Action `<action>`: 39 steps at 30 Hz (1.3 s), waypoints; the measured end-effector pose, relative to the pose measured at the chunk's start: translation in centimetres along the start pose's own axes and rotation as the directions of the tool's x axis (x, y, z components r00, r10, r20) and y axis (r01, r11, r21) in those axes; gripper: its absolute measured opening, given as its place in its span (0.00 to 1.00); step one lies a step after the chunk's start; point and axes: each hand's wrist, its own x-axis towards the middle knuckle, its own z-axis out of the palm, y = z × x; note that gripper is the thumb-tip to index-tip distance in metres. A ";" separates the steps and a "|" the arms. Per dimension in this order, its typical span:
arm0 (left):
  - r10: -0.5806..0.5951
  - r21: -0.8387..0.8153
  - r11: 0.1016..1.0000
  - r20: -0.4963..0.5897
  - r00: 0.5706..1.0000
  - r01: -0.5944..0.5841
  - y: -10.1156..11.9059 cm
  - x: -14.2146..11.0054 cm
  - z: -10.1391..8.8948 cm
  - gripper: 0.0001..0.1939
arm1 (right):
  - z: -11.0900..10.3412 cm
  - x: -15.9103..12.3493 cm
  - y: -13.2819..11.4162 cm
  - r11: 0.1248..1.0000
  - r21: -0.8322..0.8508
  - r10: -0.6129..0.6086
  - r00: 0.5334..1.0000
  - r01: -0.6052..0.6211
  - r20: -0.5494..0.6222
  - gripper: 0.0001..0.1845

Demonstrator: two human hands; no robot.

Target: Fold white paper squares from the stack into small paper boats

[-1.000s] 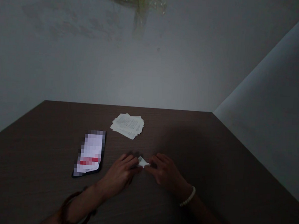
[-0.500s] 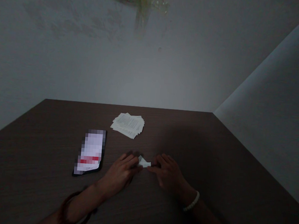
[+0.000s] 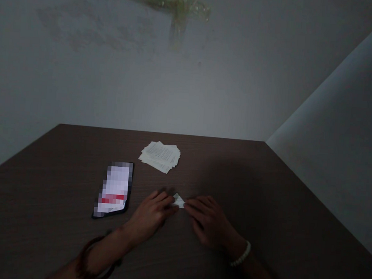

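A small folded white paper slip (image 3: pixel 178 200) lies on the dark wooden table (image 3: pixel 265 196) between my two hands. My left hand (image 3: pixel 151 215) rests on the table with its fingertips pressed on the slip's left end. From the other side my right hand (image 3: pixel 206 219) covers the slip's right end with its fingertips. Most of the slip is hidden under the fingers. I wear a dark beaded bracelet (image 3: pixel 84 257) on the left wrist and a white beaded one (image 3: pixel 240 255) on the right.
A loose stack of printed paper slips (image 3: pixel 159 156) lies farther back, near the table's middle. A phone (image 3: pixel 113 189) with a lit screen lies to the left of my hands. Grey walls rise behind and right of the table.
My right hand has slid a little left over the slip, hiding more of it. The left hand has stayed in place.
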 end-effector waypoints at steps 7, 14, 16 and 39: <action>-0.055 0.075 0.995 -0.086 0.995 0.062 0.2 0.0 0.2 0.13 | 0.4 0.0 -0.3 0.997 -0.064 0.041 0.999 -0.041 0.000 0.18; -0.084 0.110 0.990 -0.087 0.993 0.093 0.3 -0.1 0.1 0.14 | 0.4 0.3 -0.4 0.993 -0.101 0.062 0.998 -0.060 0.020 0.16; -0.106 0.099 0.989 -0.073 0.992 0.113 0.3 -0.1 0.0 0.16 | 0.1 0.8 -0.5 0.991 -0.128 0.047 0.997 -0.039 0.056 0.15; -0.270 0.120 0.952 -0.114 0.956 0.283 0.0 -0.7 -0.2 0.12 | 0.5 1.2 -0.4 0.992 -0.103 0.081 0.987 -0.067 0.141 0.26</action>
